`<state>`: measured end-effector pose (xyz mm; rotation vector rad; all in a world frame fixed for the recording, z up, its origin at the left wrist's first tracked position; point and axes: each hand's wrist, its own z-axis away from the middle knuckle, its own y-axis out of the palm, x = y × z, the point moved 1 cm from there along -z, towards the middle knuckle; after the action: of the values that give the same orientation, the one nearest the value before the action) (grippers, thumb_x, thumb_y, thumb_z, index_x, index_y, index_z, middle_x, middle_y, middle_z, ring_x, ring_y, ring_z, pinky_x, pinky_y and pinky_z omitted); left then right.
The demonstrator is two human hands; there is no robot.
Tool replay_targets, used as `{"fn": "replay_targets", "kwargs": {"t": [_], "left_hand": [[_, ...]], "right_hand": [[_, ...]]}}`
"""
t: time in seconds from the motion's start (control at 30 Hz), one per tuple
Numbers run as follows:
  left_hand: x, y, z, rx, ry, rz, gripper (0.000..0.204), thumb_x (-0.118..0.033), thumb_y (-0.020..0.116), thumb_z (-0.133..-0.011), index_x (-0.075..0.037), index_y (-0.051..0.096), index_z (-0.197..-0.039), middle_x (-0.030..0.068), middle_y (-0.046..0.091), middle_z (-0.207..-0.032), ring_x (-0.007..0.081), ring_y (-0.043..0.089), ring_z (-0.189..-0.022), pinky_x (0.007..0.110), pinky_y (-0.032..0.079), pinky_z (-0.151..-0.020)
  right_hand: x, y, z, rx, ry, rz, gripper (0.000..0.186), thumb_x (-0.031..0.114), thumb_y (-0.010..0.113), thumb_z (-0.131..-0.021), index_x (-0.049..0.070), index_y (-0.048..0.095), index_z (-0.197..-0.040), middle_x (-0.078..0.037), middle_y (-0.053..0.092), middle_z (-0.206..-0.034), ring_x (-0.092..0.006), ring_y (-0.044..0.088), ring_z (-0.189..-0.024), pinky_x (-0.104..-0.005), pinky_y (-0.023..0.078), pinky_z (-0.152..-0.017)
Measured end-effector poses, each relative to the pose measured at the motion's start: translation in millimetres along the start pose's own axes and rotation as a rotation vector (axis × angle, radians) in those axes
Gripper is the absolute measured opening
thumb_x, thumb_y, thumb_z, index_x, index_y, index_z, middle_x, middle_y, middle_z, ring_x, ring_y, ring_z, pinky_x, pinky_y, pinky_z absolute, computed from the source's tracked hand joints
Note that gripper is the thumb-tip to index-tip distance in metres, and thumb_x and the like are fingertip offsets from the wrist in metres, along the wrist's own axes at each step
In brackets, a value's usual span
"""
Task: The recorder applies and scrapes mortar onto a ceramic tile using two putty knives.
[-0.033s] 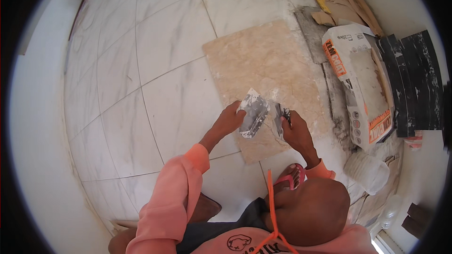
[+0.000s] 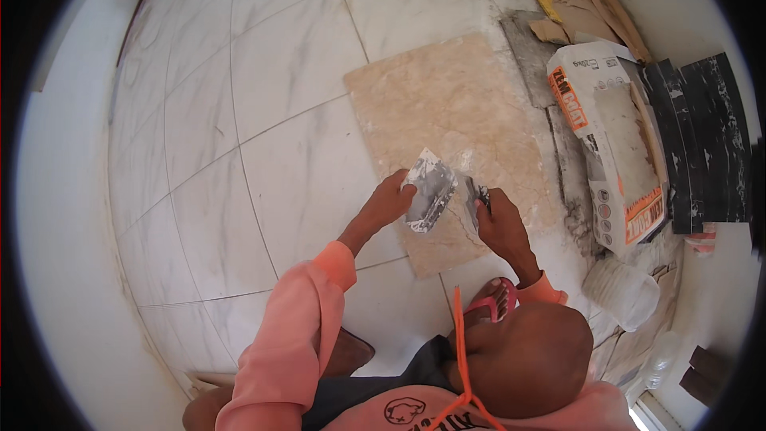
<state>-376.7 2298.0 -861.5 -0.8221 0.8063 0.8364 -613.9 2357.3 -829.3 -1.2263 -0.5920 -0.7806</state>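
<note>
My left hand [image 2: 392, 198] grips a wide flat metal putty blade [image 2: 432, 193] by its left edge, thumb on top. Grey and white compound is smeared over the blade's face and edges. Just to its right, my right hand [image 2: 501, 223] is closed round the dark handle of a putty knife [image 2: 481, 193]. The knife's blade appears almost edge-on, beside the wide blade; whether the two touch, I cannot tell. Both tools are held above a beige marbled tile [image 2: 447, 96] lying on the floor, with whitish residue on it.
White veined floor tiles [image 2: 299, 175] spread to the left. On the right stand an opened powder bag [image 2: 598, 144], black ridged sheets [image 2: 714, 144], torn cardboard [image 2: 582, 12] and a translucent plastic container [image 2: 624, 294]. My sandalled foot [image 2: 495, 299] is close to the beige tile.
The putty knife in my right hand has turned slightly, so its blade looks narrower. The wide blade in my left hand has barely shifted.
</note>
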Motion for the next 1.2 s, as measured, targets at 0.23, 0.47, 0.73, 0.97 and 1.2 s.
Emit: {"fn": "replay_targets", "kwargs": {"t": [0.23, 0.47, 0.73, 0.97, 1.2], "left_hand": [[-27.8, -24.5, -6.3, 0.396, -0.28, -0.003, 0.041, -0.02, 0.057, -0.09, -0.006, 0.061, -0.127, 0.0027, 0.063, -0.1, 0.012, 0.054, -0.079, 0.028, 0.049, -0.066], [-13.5, -40.7, -18.9, 0.473, -0.183, 0.1, 0.047, -0.017, 0.067, -0.082, 0.0, 0.057, -0.125, 0.007, 0.064, -0.102, 0.015, 0.057, -0.084, 0.032, 0.05, -0.072], [12.5, -6.2, -11.9, 0.082, -0.374, 0.577, 0.022, -0.023, 0.062, -0.094, -0.006, 0.06, -0.107, 0.0027, 0.062, -0.098, 0.0131, 0.059, -0.086, 0.034, 0.05, -0.074], [18.6, 16.8, 5.5, 0.058, -0.311, 0.634, 0.051, 0.002, 0.063, -0.087, -0.009, 0.045, -0.133, 0.0047, 0.056, -0.122, 0.0161, 0.06, -0.099, 0.038, 0.058, -0.079], [12.6, -10.3, -5.3, -0.112, -0.147, 0.288, 0.048, -0.004, 0.065, -0.083, -0.002, 0.05, -0.128, 0.0073, 0.063, -0.102, 0.0108, 0.059, -0.081, 0.027, 0.052, -0.064]], "right_hand": [[3.9, -9.3, -4.5, -0.034, -0.131, 0.08, 0.017, 0.014, 0.055, -0.093, -0.002, 0.055, -0.1, -0.021, 0.055, -0.089, -0.04, 0.058, -0.079, -0.0451, 0.045, -0.069], [-10.0, -1.4, 5.6, 0.103, 0.005, -0.039, 0.021, 0.019, 0.056, -0.093, -0.002, 0.053, -0.095, -0.023, 0.057, -0.078, -0.0388, 0.057, -0.069, -0.0438, 0.044, -0.064], [-12.1, 24.3, 10.8, 0.155, 0.052, 0.002, 0.023, 0.019, 0.055, -0.093, -0.004, 0.054, -0.096, -0.028, 0.061, -0.085, -0.045, 0.059, -0.079, -0.0458, 0.046, -0.07], [-20.8, 32.0, 16.7, 0.157, 0.027, 0.03, 0.023, 0.017, 0.055, -0.092, -0.003, 0.055, -0.102, -0.026, 0.059, -0.084, -0.0445, 0.059, -0.081, -0.0494, 0.046, -0.072], [-11.0, 26.1, 23.6, 0.027, -0.141, 0.178, 0.026, 0.012, 0.056, -0.09, 0.002, 0.058, -0.114, -0.018, 0.061, -0.098, -0.0368, 0.062, -0.088, -0.0447, 0.051, -0.073]]}}
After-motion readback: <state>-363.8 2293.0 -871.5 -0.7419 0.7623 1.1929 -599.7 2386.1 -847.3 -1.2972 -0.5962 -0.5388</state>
